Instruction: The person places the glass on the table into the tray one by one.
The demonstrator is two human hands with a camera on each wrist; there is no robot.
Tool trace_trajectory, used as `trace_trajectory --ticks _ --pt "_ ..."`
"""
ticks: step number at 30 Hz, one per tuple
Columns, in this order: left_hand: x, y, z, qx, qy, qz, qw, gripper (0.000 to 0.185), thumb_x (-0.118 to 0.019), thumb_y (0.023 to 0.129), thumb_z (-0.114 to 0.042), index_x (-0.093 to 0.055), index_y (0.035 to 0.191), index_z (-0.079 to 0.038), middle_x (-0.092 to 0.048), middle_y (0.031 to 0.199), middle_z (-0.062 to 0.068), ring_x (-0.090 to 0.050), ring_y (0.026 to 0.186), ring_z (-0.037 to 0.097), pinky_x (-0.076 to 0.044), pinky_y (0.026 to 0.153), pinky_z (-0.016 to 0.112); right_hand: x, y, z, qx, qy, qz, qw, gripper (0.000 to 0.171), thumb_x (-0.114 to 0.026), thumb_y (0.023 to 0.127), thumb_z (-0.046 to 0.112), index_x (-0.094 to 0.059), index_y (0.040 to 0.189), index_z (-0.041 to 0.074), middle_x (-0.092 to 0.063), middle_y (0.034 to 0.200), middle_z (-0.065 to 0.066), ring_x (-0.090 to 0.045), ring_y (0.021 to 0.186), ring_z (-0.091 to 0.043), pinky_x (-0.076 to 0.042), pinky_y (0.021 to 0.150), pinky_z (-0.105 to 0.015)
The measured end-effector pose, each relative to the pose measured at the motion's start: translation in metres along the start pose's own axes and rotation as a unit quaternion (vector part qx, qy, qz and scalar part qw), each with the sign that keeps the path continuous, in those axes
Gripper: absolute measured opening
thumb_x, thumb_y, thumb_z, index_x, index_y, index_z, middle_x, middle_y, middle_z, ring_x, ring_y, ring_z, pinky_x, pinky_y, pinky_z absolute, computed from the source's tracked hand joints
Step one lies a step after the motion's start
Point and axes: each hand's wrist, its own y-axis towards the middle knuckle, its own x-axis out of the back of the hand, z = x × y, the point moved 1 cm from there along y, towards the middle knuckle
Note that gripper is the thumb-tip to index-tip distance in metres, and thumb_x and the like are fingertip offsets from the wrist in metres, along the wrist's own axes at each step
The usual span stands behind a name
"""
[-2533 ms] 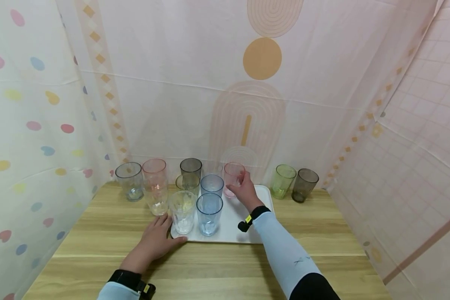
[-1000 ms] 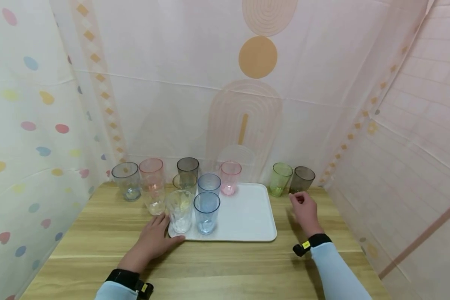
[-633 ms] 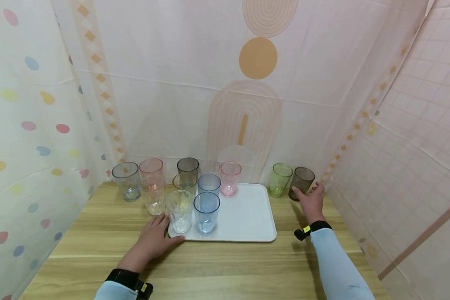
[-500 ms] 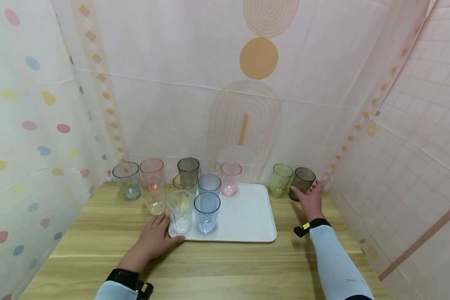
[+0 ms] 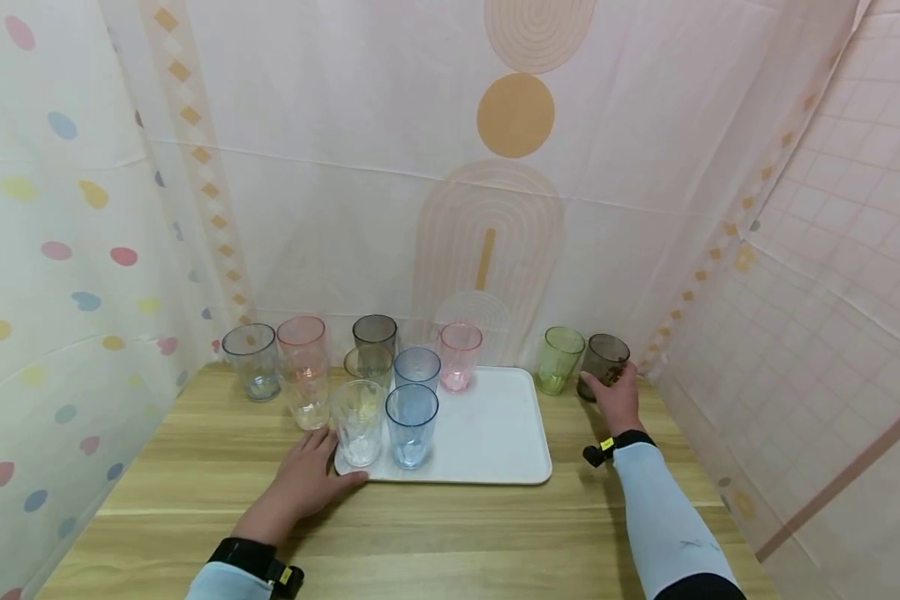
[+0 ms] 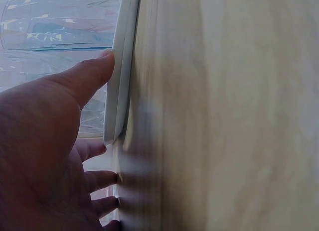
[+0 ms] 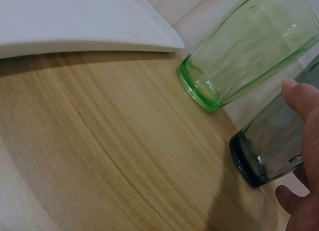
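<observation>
Smoky-grey translucent tumbler point(image 5: 602, 358) and pale-green translucent tumbler point(image 5: 560, 360) are both, from where I watch, to the right of the white rectangular tray point(image 5: 498, 433). I judge the work partly done: several tumblers, among them a light-blue translucent tumbler point(image 5: 411, 427) and a pink translucent tumbler point(image 5: 459, 358), are on the tray, with these two off it. I see the right hand point(image 5: 618, 400) gripping the smoky-grey tumbler, thumb on its near side; I cannot tell whether its base touches the wood-grain table point(image 5: 450, 533). Well apart from it, across the tray, the left hand point(image 5: 307, 475) lies with relaxed, extended fingers, its thumb touching the tray's front-left edge.
</observation>
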Motion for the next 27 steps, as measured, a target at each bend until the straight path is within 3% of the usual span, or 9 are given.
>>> trace_trajectory --ticks 12,20,27 --pt "0.003 -0.002 -0.003 0.004 0.002 0.004 1.0 0.115 -0.075 0.094 -0.074 -0.043 0.16 0.015 -0.033 0.168 0.042 -0.028 0.156 0.064 -0.027 0.125 0.078 0.006 -0.008 0.005 -0.006 -0.005 0.012 1.0 0.096 -0.078 0.106 0.032 -0.016 0.172 0.0 -0.035 0.167 -0.034 -0.036 0.157 -0.049 -0.035 0.127 -0.062" --pt "0.006 -0.003 -0.004 0.007 0.005 0.009 0.9999 0.114 -0.076 0.094 -0.073 -0.044 0.16 0.015 -0.034 0.168 0.041 -0.028 0.156 0.064 -0.027 0.125 0.078 0.011 -0.032 0.012 0.0 0.004 0.025 1.0 0.091 -0.079 0.106 0.032 -0.021 0.169 0.003 -0.036 0.166 -0.031 -0.035 0.157 -0.048 -0.034 0.127 -0.062" --pt "0.005 -0.002 -0.003 0.004 0.004 0.008 0.9999 0.114 -0.076 0.094 -0.073 -0.044 0.16 0.015 -0.034 0.168 0.042 -0.027 0.156 0.064 -0.026 0.125 0.078 0.005 -0.058 0.022 0.016 0.003 0.028 0.999 0.084 -0.081 0.104 0.029 -0.027 0.162 0.003 -0.043 0.154 -0.029 -0.043 0.146 -0.048 -0.042 0.117 -0.06"
